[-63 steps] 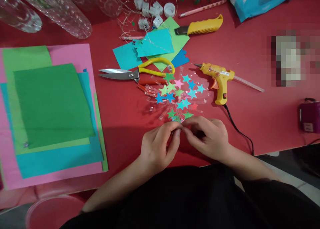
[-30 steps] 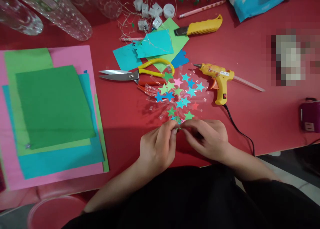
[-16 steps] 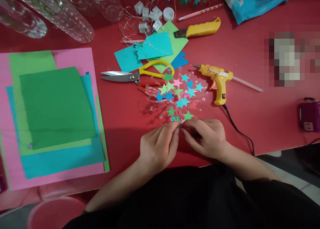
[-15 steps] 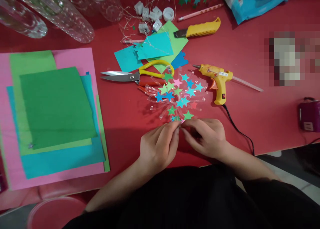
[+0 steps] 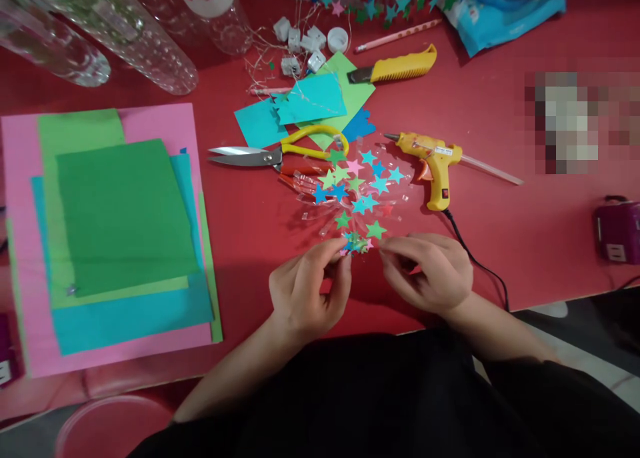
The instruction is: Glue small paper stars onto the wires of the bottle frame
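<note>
Head view: left hand [image 5: 311,286] and right hand [image 5: 431,271] apart, flanking the near stars [image 5: 358,245]; grip of either cannot be determined.

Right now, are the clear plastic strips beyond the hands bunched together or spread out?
Spread out: the clear strips fan outward in several directions, their ends apart, with colored stars scattered among them.

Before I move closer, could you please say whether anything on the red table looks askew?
Thin, pale wires among small white boxes look tangled, straying over a cut turquoise piece; the stacked pink, green and turquoise paper sheets lie crooked, with edges unaligned.
</note>
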A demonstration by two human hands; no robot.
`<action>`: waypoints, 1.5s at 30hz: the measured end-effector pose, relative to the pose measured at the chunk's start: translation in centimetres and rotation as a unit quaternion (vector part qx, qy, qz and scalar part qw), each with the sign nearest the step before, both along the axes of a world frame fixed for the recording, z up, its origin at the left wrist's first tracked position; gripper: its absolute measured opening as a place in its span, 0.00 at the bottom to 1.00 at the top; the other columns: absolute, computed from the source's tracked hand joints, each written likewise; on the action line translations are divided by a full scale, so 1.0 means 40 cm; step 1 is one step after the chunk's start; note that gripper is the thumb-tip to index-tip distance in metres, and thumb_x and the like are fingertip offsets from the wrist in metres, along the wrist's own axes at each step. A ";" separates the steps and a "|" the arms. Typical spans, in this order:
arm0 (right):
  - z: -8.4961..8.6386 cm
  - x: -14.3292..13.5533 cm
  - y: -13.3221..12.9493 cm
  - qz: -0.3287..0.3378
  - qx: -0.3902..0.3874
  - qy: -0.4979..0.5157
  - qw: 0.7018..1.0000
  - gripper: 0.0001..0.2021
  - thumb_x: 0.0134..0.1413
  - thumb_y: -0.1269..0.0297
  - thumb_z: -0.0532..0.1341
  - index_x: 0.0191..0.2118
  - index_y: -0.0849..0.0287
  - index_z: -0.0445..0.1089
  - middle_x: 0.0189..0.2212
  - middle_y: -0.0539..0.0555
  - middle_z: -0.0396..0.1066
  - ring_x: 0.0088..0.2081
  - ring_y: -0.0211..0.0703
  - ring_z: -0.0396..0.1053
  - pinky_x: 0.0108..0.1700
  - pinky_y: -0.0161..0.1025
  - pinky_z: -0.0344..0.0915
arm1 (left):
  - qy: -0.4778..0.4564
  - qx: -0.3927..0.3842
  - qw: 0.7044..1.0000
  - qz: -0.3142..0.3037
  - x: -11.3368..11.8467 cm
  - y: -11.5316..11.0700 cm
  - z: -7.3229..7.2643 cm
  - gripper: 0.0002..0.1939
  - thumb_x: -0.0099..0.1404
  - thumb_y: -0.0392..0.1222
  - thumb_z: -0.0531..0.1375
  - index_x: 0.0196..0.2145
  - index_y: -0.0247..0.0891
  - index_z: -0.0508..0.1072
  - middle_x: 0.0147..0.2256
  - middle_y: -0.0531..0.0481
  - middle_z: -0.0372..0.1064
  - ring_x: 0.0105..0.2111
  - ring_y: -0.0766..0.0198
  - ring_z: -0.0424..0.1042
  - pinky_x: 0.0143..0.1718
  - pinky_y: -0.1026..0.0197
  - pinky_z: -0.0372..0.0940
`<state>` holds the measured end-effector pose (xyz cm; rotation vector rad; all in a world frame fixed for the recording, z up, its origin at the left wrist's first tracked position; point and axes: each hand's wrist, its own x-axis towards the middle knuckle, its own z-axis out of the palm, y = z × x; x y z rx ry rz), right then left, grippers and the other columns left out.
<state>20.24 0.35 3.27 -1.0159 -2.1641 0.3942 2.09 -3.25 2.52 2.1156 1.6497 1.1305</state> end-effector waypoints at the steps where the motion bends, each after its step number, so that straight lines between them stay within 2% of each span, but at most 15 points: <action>1: -0.001 0.001 0.002 0.004 0.010 -0.003 1.000 0.05 0.57 0.74 0.59 0.39 0.59 0.67 0.20 0.47 0.69 0.19 0.32 0.61 0.24 0.31 0.61 | 0.006 0.002 1.000 0.001 0.000 0.001 -0.001 0.14 0.61 0.31 0.62 0.45 0.36 0.69 0.28 0.56 0.75 0.21 0.74 0.71 0.28 0.72 0.68; 7: -0.013 0.008 0.010 0.008 0.046 -0.007 0.999 0.06 0.55 0.75 0.60 0.38 0.59 0.67 0.19 0.47 0.67 0.19 0.34 0.59 0.23 0.34 0.59 | 0.023 0.015 0.999 -0.029 0.001 0.005 -0.011 0.14 0.62 0.32 0.62 0.46 0.35 0.69 0.25 0.57 0.73 0.20 0.73 0.70 0.25 0.70 0.66; 13: -0.020 0.015 0.022 0.007 0.118 0.005 0.993 0.10 0.52 0.75 0.60 0.40 0.55 0.68 0.21 0.49 0.70 0.22 0.38 0.64 0.25 0.35 0.63 | 0.017 0.016 0.998 -0.054 0.004 0.011 -0.037 0.18 0.63 0.34 0.63 0.50 0.35 0.69 0.28 0.54 0.76 0.22 0.73 0.71 0.25 0.71 0.65; 17: -0.026 0.029 0.026 -0.017 0.119 0.033 0.992 0.12 0.51 0.76 0.59 0.41 0.54 0.68 0.23 0.49 0.71 0.23 0.38 0.66 0.26 0.36 0.65 | 0.009 0.025 0.997 -0.068 0.007 0.013 -0.045 0.20 0.63 0.32 0.62 0.53 0.36 0.68 0.29 0.53 0.76 0.23 0.73 0.71 0.26 0.71 0.65; 20: -0.031 0.047 0.028 -0.025 0.099 0.074 0.992 0.13 0.50 0.78 0.59 0.40 0.55 0.67 0.24 0.50 0.71 0.23 0.37 0.64 0.27 0.36 0.63 | 0.010 0.041 0.997 -0.061 0.007 0.011 -0.042 0.16 0.63 0.32 0.61 0.50 0.35 0.70 0.26 0.55 0.75 0.19 0.74 0.68 0.25 0.71 0.64; 23: -0.033 0.058 0.029 0.034 0.079 0.078 0.993 0.10 0.50 0.77 0.56 0.36 0.55 0.66 0.21 0.47 0.68 0.21 0.35 0.60 0.25 0.34 0.60 | -0.011 0.071 0.997 -0.001 0.004 0.011 -0.043 0.07 0.62 0.35 0.63 0.40 0.37 0.72 0.22 0.58 0.72 0.17 0.75 0.65 0.23 0.71 0.64; 25: -0.036 0.058 0.027 0.092 0.061 0.013 0.994 0.08 0.52 0.74 0.54 0.34 0.56 0.67 0.19 0.46 0.66 0.20 0.34 0.59 0.24 0.34 0.58 | -0.022 0.099 0.994 0.041 -0.004 0.014 -0.049 0.04 0.61 0.36 0.64 0.32 0.38 0.72 0.21 0.58 0.71 0.16 0.75 0.65 0.21 0.71 0.62; 28: -0.048 0.049 0.025 0.144 0.006 -0.164 0.976 0.10 0.57 0.69 0.51 0.31 0.59 0.69 0.20 0.49 0.68 0.20 0.35 0.59 0.25 0.37 0.50 | -0.025 0.142 0.988 0.058 -0.024 0.022 -0.060 0.07 0.59 0.38 0.67 0.28 0.37 0.72 0.21 0.57 0.72 0.16 0.75 0.65 0.20 0.70 0.62; 30: -0.059 0.042 0.025 0.137 -0.044 -0.271 0.952 0.13 0.61 0.65 0.50 0.31 0.61 0.71 0.20 0.52 0.69 0.20 0.36 0.57 0.25 0.39 0.44 | -0.046 0.162 0.986 0.019 -0.038 0.027 -0.065 0.06 0.60 0.38 0.66 0.28 0.37 0.71 0.20 0.56 0.72 0.17 0.73 0.66 0.21 0.70 0.62; 32: -0.068 0.036 0.026 0.103 -0.089 -0.333 0.933 0.15 0.63 0.62 0.50 0.34 0.62 0.72 0.21 0.53 0.70 0.21 0.36 0.57 0.26 0.39 0.40 | -0.060 0.151 0.985 -0.057 -0.044 0.029 -0.064 0.09 0.65 0.39 0.61 0.26 0.38 0.71 0.18 0.56 0.70 0.18 0.72 0.68 0.23 0.69 0.63; 35: -0.074 0.027 0.024 0.060 -0.125 -0.366 0.920 0.16 0.63 0.61 0.51 0.38 0.63 0.73 0.24 0.56 0.72 0.22 0.37 0.58 0.27 0.39 0.38 | -0.023 0.105 0.985 -0.137 -0.032 0.027 -0.060 0.15 0.69 0.41 0.54 0.25 0.38 0.70 0.17 0.54 0.68 0.18 0.71 0.67 0.23 0.67 0.61; 38: -0.073 0.018 0.021 0.054 -0.133 -0.381 0.914 0.15 0.63 0.63 0.50 0.38 0.64 0.73 0.25 0.57 0.73 0.23 0.38 0.60 0.27 0.39 0.38 | 0.027 0.074 0.983 -0.167 -0.007 0.024 -0.062 0.17 0.69 0.42 0.54 0.23 0.37 0.71 0.17 0.54 0.67 0.17 0.71 0.64 0.22 0.67 0.58; 41: -0.070 0.016 0.023 0.062 -0.139 -0.383 0.911 0.15 0.63 0.65 0.50 0.35 0.64 0.72 0.25 0.58 0.73 0.23 0.38 0.60 0.27 0.39 0.39 | 0.033 0.035 0.983 -0.178 0.010 0.025 -0.074 0.18 0.70 0.43 0.53 0.23 0.37 0.71 0.17 0.54 0.67 0.18 0.71 0.62 0.24 0.67 0.57; 45: -0.064 0.027 0.033 0.044 -0.135 -0.386 0.911 0.15 0.63 0.63 0.51 0.34 0.63 0.73 0.26 0.59 0.75 0.25 0.40 0.64 0.28 0.39 0.40 | 0.020 -0.033 0.988 -0.152 0.012 0.031 -0.089 0.17 0.69 0.43 0.53 0.24 0.37 0.71 0.18 0.54 0.65 0.19 0.71 0.61 0.24 0.66 0.55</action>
